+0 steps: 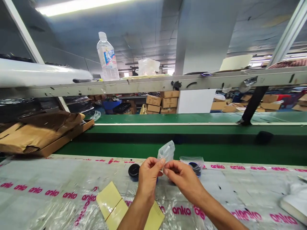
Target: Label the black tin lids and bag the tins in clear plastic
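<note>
A small clear plastic bag (167, 150) stands up from between my two hands over the near table. My left hand (151, 174) pinches its lower edge between thumb and fingers. Close against it, my right hand (179, 172) has thumb and forefinger pressed together at the same edge. Left of my hands lies a round black lid-like piece (133, 171) with a blue lower rim. To the right, another dark round piece with blue (195, 167) sits inside a clear bag (200, 159). Pale yellow cards (112, 204) lie under and beside my left forearm.
Plastic sheeting printed "anko" (181, 210) covers the near table. Beyond runs a green belt (134, 150), with a flattened brown carton (43, 132) at left. A metal shelf rail (134, 84) crosses above, bearing a water bottle (107, 59). A white bundle (296, 201) lies at right.
</note>
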`<action>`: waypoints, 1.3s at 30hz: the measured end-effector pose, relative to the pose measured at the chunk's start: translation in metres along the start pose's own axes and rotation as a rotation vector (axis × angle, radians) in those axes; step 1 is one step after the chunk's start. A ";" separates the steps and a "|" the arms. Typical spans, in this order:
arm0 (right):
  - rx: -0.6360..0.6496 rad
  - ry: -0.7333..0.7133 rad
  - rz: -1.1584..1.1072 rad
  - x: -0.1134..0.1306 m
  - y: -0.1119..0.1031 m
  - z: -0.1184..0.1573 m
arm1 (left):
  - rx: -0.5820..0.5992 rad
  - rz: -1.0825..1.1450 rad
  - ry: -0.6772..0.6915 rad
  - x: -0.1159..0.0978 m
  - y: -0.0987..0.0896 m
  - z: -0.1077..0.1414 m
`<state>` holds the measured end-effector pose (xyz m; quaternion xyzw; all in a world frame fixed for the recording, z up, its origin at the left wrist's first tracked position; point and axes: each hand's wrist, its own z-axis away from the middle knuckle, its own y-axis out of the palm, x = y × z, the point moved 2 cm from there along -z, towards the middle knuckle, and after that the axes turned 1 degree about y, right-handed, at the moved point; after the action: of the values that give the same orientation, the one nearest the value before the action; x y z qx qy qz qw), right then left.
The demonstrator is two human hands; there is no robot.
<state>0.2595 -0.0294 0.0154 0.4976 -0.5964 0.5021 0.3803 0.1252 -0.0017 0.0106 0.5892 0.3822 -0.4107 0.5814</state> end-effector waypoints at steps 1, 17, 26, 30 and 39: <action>0.008 0.029 -0.048 -0.002 -0.001 -0.001 | 0.006 -0.020 0.003 0.001 0.000 -0.001; 0.063 0.129 0.129 0.004 -0.046 -0.020 | 0.318 -0.647 0.186 -0.016 0.007 -0.020; -0.210 -0.563 1.369 -0.021 -0.070 -0.030 | 0.241 -1.309 0.533 -0.005 0.034 -0.049; -0.138 -0.604 1.458 -0.037 -0.064 -0.025 | 0.330 -1.547 0.525 0.018 0.042 -0.048; -0.070 -0.558 1.333 -0.048 -0.068 0.000 | 0.481 -1.600 0.544 0.027 0.017 -0.037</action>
<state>0.3363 -0.0189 -0.0156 0.1251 -0.8636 0.4624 -0.1576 0.1528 0.0340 -0.0087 0.3287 0.7090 -0.6097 -0.1322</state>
